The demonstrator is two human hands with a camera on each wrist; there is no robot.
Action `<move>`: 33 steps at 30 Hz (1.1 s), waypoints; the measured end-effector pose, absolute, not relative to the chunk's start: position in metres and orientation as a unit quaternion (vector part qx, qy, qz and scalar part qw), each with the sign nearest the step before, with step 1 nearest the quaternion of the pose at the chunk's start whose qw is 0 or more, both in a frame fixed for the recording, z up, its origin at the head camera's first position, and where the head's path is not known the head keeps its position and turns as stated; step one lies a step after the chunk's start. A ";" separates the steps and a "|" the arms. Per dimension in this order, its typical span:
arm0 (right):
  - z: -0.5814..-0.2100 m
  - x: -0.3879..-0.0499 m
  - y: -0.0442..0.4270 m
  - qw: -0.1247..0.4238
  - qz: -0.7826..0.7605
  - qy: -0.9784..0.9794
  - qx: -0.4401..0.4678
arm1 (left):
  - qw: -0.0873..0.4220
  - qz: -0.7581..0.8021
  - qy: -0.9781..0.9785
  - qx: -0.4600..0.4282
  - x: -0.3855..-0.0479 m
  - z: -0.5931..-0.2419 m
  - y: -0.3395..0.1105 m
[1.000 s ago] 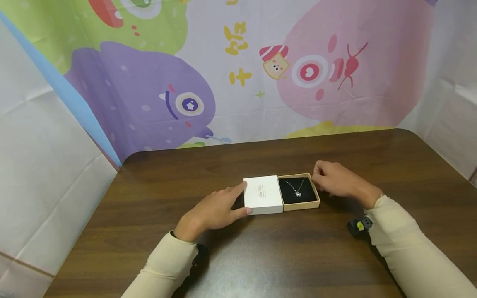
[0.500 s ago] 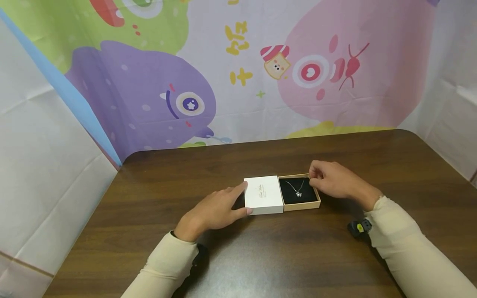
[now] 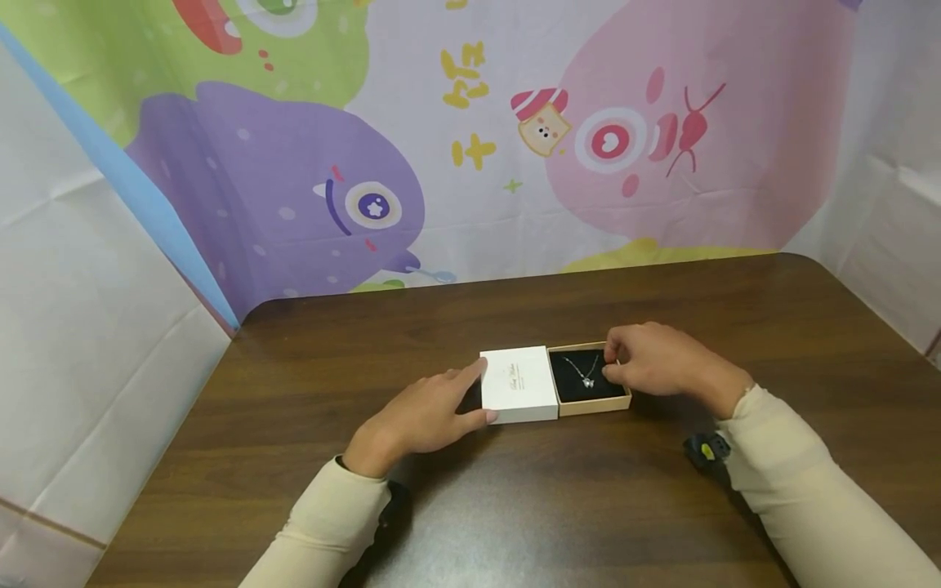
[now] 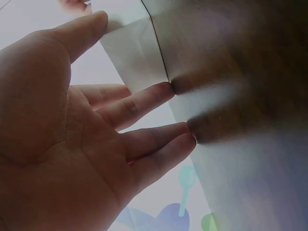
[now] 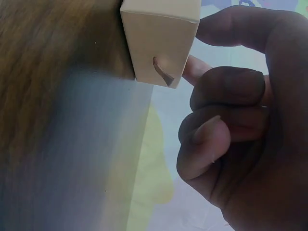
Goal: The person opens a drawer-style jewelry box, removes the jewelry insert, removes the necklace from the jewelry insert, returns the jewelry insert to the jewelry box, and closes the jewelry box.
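A white box cover (image 3: 519, 384) with small print lies on the table, a tan tray (image 3: 594, 406) partly out of its right side. Inside the tray a silver necklace (image 3: 587, 381) lies on a black pad (image 3: 569, 389). My left hand (image 3: 421, 411) holds the cover's left end, thumb at the front corner and index finger at the back. My right hand (image 3: 665, 361) reaches over the tray's right wall, thumb and index fingertips at the pad; whether they pinch it is unclear. In the right wrist view, a ribbon tab (image 5: 163, 72) shows on the tray's end (image 5: 156, 41), other fingers curled.
Around the box spreads a dark brown wooden table (image 3: 441, 506). A cloth with cartoon figures (image 3: 478, 220) hangs behind its back edge, and pale cloth (image 3: 81, 269) hangs at the left side. A small black device (image 3: 707, 449) sits at my right wrist.
My right hand has moved left from the tray's right edge to over the pad's right side. My left hand, the cover and the tray stay in place.
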State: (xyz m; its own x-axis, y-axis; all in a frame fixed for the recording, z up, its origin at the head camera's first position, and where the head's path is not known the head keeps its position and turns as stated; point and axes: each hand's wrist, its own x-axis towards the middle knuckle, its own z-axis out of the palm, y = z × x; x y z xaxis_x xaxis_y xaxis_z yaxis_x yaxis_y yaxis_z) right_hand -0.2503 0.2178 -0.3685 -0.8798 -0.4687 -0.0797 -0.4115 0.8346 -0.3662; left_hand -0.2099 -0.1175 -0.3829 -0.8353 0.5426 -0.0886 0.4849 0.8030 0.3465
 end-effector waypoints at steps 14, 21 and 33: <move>-0.368 -0.247 0.213 0.104 -0.144 0.957 -0.228 | 0.087 0.160 0.944 0.274 -0.210 -0.383 -0.117; -0.367 -0.247 0.210 0.111 -0.130 0.959 -0.224 | 0.089 0.160 0.945 0.272 -0.209 -0.383 -0.117; -0.367 -0.247 0.209 0.126 -0.148 0.955 -0.225 | 0.092 0.158 0.945 0.272 -0.209 -0.383 -0.118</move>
State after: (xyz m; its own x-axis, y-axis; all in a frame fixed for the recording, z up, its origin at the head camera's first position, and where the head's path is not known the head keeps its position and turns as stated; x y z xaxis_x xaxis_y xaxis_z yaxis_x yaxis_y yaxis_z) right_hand -0.2469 0.2087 -0.3670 -0.8669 -0.4666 -0.1752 -0.3920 0.8554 -0.3387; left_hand -0.2085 -0.1179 -0.3829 -0.8350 0.5433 -0.0877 0.4849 0.8018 0.3493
